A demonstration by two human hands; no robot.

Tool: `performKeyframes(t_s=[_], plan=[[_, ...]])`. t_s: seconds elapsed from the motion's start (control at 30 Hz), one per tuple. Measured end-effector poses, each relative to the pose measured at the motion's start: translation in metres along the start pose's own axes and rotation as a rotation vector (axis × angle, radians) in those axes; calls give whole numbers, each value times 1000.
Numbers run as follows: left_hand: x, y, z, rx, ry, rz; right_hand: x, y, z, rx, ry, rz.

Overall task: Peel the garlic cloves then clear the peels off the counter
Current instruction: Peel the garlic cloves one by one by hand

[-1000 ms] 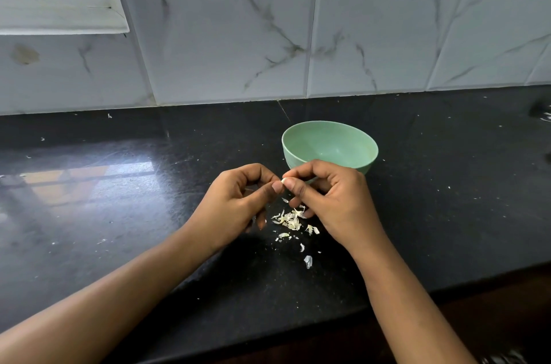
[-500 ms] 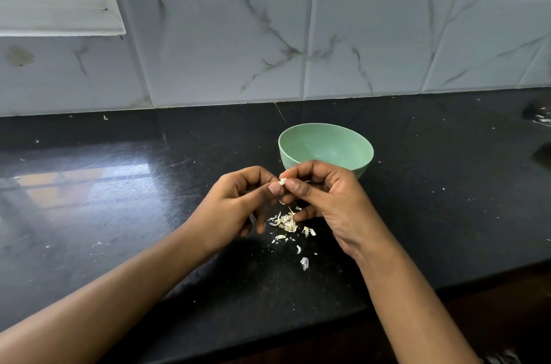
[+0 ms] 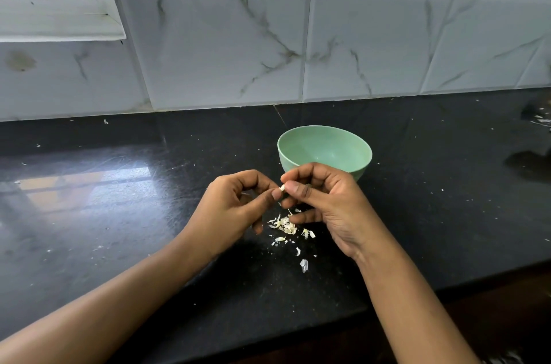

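Both forearms reach in from below and converge; the hands meet fingertip to fingertip. The right hand pinches a garlic clove between thumb and forefinger; the left hand, fingers curled, nips its other end with thumb and forefinger.

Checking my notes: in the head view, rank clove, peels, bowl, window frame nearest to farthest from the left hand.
1. Clove: at the left hand's thumb tip.
2. Peels: counter, just right.
3. Bowl: behind, right.
4. Window frame: far upper left.

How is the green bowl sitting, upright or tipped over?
Upright: the green bowl rests on the black counter, rim level and facing up.
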State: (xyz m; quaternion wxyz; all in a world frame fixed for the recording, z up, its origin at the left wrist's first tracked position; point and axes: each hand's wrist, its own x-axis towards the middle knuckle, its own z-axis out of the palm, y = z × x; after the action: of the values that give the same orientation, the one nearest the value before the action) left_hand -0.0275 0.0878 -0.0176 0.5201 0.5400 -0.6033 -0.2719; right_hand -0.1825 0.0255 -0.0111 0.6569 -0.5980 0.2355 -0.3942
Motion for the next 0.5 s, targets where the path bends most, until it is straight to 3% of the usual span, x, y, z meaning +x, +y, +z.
performKeyframes(t_s=[0.5], plan=[[1, 4, 0, -197, -42, -171, 0, -1, 2, -51, 3, -101]])
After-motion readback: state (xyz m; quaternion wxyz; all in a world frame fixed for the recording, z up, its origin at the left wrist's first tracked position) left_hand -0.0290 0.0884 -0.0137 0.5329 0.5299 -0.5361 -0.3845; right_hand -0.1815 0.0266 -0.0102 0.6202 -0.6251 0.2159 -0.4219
